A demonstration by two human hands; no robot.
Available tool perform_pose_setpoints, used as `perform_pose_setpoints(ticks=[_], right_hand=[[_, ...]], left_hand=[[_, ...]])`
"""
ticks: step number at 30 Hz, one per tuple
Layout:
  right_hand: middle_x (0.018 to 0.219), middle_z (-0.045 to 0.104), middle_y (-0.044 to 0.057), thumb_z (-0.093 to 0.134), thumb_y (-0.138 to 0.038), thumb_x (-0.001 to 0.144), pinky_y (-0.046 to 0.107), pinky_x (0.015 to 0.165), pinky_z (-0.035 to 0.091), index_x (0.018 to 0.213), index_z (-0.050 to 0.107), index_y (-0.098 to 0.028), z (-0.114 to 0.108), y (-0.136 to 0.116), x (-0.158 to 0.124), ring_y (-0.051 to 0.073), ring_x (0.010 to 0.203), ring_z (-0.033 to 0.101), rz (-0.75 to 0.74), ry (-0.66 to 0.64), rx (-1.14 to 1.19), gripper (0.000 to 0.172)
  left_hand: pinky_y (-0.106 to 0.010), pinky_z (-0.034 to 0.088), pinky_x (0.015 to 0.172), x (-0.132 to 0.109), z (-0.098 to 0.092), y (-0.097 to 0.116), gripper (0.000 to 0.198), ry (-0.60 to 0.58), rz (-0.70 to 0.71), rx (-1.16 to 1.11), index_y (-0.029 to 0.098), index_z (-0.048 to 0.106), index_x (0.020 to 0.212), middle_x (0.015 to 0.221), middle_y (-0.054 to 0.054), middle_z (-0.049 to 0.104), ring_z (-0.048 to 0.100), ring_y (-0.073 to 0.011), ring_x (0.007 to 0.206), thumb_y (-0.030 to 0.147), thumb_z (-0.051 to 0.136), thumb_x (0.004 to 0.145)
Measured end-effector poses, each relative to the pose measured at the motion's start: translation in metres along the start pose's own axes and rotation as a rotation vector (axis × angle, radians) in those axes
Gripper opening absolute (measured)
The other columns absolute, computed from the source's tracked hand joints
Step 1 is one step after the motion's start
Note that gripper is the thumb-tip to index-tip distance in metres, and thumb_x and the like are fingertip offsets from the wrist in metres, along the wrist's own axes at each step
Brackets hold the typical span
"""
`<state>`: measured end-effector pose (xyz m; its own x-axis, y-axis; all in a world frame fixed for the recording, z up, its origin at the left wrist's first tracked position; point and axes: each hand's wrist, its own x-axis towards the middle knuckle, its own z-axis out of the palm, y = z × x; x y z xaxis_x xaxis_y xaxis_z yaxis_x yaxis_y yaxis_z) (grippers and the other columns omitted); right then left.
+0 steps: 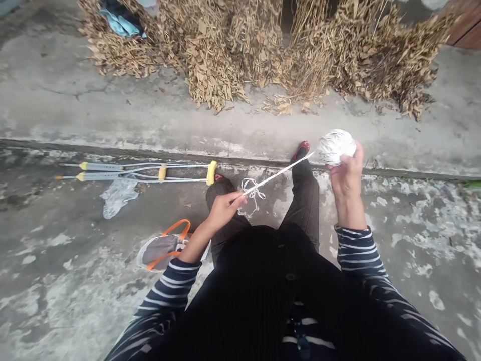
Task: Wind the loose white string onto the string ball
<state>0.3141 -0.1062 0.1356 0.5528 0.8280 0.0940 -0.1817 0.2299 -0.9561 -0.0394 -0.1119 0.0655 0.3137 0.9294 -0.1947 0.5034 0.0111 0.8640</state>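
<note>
In my right hand (346, 170), held out to the right, is a ball of white string (335, 145), with my fingers curled round its near and right side. A taut length of string (280, 174) runs from the ball down and left to my left hand (227, 208), which pinches it between thumb and fingers. Past that pinch, a loose looped tail of the string (253, 189) dangles between my legs. Both hands are in front of my body, well apart, above the ground.
Heaps of dried plants (233, 55) lie along the raised concrete ledge (150, 113) ahead. At the left are crutches (143, 173), a clear plastic bag (118, 195) and a bag with orange handles (161, 250). A blue cloth (122, 22) rests at the upper left.
</note>
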Motion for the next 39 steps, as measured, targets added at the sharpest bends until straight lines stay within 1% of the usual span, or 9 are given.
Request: perform_pose_setpoints(ticks=[3, 5, 9, 12, 17, 22, 25, 35, 39], right_hand=[[0.124, 0.068, 0.006, 0.07, -0.038, 0.064, 0.024, 0.069, 0.058, 0.12, 0.062, -0.03, 0.006, -0.027, -0.004, 0.021, 0.107, 0.068, 0.031, -0.102, 0.1, 0.057], [0.124, 0.07, 0.007, 0.07, -0.038, 0.064, 0.025, 0.071, 0.06, 0.124, 0.063, -0.03, 0.014, -0.038, -0.009, 0.022, 0.11, 0.069, 0.08, -0.151, 0.162, 0.061], [0.124, 0.073, 0.007, 0.072, -0.036, 0.064, 0.024, 0.06, 0.057, 0.13, 0.064, -0.03, 0.027, -0.037, -0.018, 0.024, 0.109, 0.07, 0.182, -0.209, 0.211, 0.066], [0.126, 0.074, 0.008, 0.074, -0.038, 0.064, 0.027, 0.065, 0.061, 0.131, 0.064, -0.029, 0.029, -0.026, -0.019, 0.025, 0.112, 0.07, 0.274, -0.246, 0.215, 0.069], [0.12, 0.076, 0.006, 0.077, -0.037, 0.063, 0.035, 0.085, 0.067, 0.13, 0.065, -0.029, 0.021, -0.018, -0.017, 0.027, 0.124, 0.069, 0.383, -0.286, 0.26, 0.069], [0.127, 0.075, 0.01, 0.075, -0.038, 0.061, 0.046, 0.094, 0.068, 0.128, 0.067, -0.025, 0.02, -0.021, -0.022, 0.033, 0.131, 0.068, 0.443, -0.281, 0.393, 0.069], [0.131, 0.074, 0.011, 0.076, -0.037, 0.06, 0.045, 0.094, 0.068, 0.125, 0.068, -0.024, 0.02, -0.02, -0.025, 0.032, 0.131, 0.068, 0.445, -0.275, 0.424, 0.066], [0.13, 0.075, 0.006, 0.081, -0.061, 0.057, 0.053, 0.115, 0.055, 0.102, 0.075, -0.028, 0.018, -0.017, -0.03, 0.033, 0.145, 0.057, 0.393, -0.244, 0.339, 0.056], [0.126, 0.075, 0.009, 0.076, -0.073, 0.057, 0.061, 0.112, 0.054, 0.106, 0.076, -0.03, 0.014, -0.017, -0.028, 0.038, 0.141, 0.059, 0.386, -0.368, 0.24, 0.065]], left_hand=[[-0.037, 0.057, 0.096, 0.025, 0.02, -0.019, 0.024, -0.022, -0.019, 0.023, 0.027, 0.081, 0.093, 0.102, -0.005, 0.084, 0.076, -0.0311, 0.104, 0.047, 0.071, 0.083], [-0.038, 0.057, 0.099, 0.041, 0.033, -0.01, 0.025, 0.014, 0.006, -0.021, 0.027, 0.081, 0.103, 0.11, -0.007, 0.083, 0.076, -0.0309, 0.11, 0.038, 0.072, 0.082], [-0.035, 0.062, 0.086, 0.072, 0.058, 0.049, 0.033, -0.033, 0.151, -0.344, 0.023, 0.077, 0.118, 0.128, -0.011, 0.077, 0.076, -0.0246, 0.101, 0.034, 0.071, 0.087], [-0.031, 0.062, 0.074, 0.094, 0.075, 0.096, 0.042, -0.148, 0.235, -0.625, 0.021, 0.072, 0.129, 0.134, -0.014, 0.073, 0.075, -0.0208, 0.095, 0.033, 0.074, 0.089], [-0.025, 0.059, 0.071, 0.116, 0.092, 0.128, 0.04, -0.165, 0.328, -0.774, 0.02, 0.077, 0.125, 0.133, -0.014, 0.075, 0.071, -0.0251, 0.116, 0.018, 0.077, 0.085], [-0.021, 0.05, 0.062, 0.108, 0.082, 0.127, 0.016, -0.174, 0.297, -0.581, 0.012, 0.082, 0.099, 0.077, -0.005, 0.076, 0.068, -0.012, 0.068, 0.022, 0.072, 0.092], [-0.018, 0.045, 0.058, 0.101, 0.068, 0.13, 0.022, -0.198, 0.294, -0.535, 0.011, 0.077, 0.081, 0.06, 0.0, 0.067, 0.059, -0.0067, 0.054, 0.023, 0.066, 0.096], [-0.017, 0.047, 0.055, 0.097, 0.044, 0.134, 0.019, -0.587, 0.087, -0.652, 0.009, 0.073, 0.083, 0.065, -0.002, 0.07, 0.06, -0.0055, 0.05, 0.025, 0.069, 0.094], [-0.018, 0.046, 0.054, 0.101, 0.038, 0.137, 0.022, -0.775, 0.082, -0.558, 0.01, 0.073, 0.076, 0.064, -0.003, 0.07, 0.058, -0.0053, 0.049, 0.027, 0.076, 0.089]])
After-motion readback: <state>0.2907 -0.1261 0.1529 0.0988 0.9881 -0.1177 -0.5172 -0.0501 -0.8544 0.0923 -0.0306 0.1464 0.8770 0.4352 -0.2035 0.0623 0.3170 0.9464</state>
